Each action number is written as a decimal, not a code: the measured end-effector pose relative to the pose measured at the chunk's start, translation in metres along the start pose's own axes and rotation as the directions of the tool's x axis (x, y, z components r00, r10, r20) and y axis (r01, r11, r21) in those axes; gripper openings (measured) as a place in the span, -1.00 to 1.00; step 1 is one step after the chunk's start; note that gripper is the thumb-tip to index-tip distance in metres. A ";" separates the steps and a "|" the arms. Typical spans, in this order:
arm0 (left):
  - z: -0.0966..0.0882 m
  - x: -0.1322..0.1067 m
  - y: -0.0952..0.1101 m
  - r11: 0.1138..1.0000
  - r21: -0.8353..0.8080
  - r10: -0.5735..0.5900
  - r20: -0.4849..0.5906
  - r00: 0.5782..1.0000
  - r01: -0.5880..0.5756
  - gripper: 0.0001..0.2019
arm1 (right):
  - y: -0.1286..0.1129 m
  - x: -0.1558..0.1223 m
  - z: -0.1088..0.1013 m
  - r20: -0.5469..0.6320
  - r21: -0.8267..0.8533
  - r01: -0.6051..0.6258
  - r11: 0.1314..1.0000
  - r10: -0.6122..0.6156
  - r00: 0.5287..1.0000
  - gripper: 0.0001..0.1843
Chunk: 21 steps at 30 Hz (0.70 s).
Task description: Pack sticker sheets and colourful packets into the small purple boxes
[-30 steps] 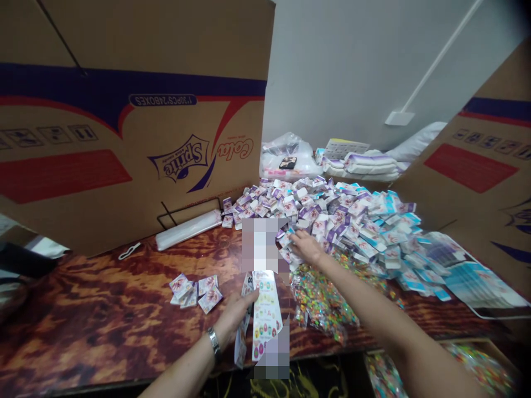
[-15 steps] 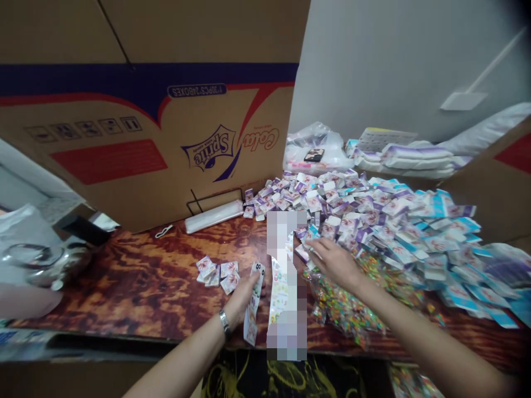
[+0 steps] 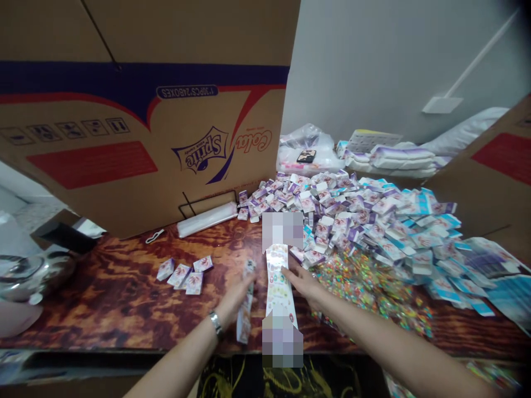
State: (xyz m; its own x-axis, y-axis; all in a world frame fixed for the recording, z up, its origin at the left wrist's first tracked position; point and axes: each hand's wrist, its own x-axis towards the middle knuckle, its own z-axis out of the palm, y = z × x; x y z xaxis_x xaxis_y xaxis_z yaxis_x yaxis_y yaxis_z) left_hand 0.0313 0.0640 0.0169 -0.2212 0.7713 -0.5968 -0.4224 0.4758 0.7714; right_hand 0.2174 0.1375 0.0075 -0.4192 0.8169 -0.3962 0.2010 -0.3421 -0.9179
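My left hand (image 3: 237,293) is closed around a narrow folded sticker strip (image 3: 244,318), which hangs down toward the table's front edge. To its right lies a long white sticker sheet (image 3: 279,284) with small colourful prints; blurred blocks cover both its ends. My right hand (image 3: 306,284) has its fingertips at the sheet's right edge and seems to pinch it. Several small white and purple boxes (image 3: 182,275) lie left of my left hand. Just beyond my right hand, a heap of small printed boxes (image 3: 357,215) borders a spread of colourful wrapped candies (image 3: 373,293).
A large cardboard carton (image 3: 136,138) stands behind at the left, with a clear plastic roll (image 3: 207,220) before it. Another carton (image 3: 493,149) is at the right. Plastic bags (image 3: 305,143) sit against the wall. A shiny metal object (image 3: 50,271) is at the far left.
My right hand has moved from the heap's front edge toward me, to the sheet's right edge. The small boxes sit farther left of my left hand. The view has turned slightly right.
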 end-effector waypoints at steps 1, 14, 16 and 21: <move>0.012 -0.003 -0.005 1.000 -0.001 -0.020 0.069 0.997 0.020 -0.71 | -0.001 0.002 0.003 -0.006 0.019 -0.010 1.000 0.010 1.000 -0.40; 0.029 -0.019 -0.009 0.995 -0.035 -0.086 0.236 0.968 0.097 -0.61 | -0.013 0.011 0.018 -0.044 0.094 -0.083 0.992 0.087 0.995 -0.35; 0.029 -0.022 -0.011 0.995 -0.043 -0.082 0.231 0.969 0.095 -0.60 | -0.013 0.009 0.022 -0.054 0.085 -0.110 0.990 0.114 0.992 -0.41; 0.026 -0.022 -0.018 0.994 -0.059 -0.074 0.231 0.970 0.090 -0.58 | -0.011 0.006 0.030 -0.051 0.079 -0.148 0.986 0.152 0.987 -0.50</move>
State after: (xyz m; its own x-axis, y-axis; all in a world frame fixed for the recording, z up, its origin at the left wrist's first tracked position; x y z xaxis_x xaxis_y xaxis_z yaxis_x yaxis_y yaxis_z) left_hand 0.0664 0.0490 0.0215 0.0195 0.8105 -0.5854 -0.4916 0.5176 0.7003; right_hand 0.1864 0.1325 0.0146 -0.3377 0.7779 -0.5299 0.1898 -0.4951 -0.8478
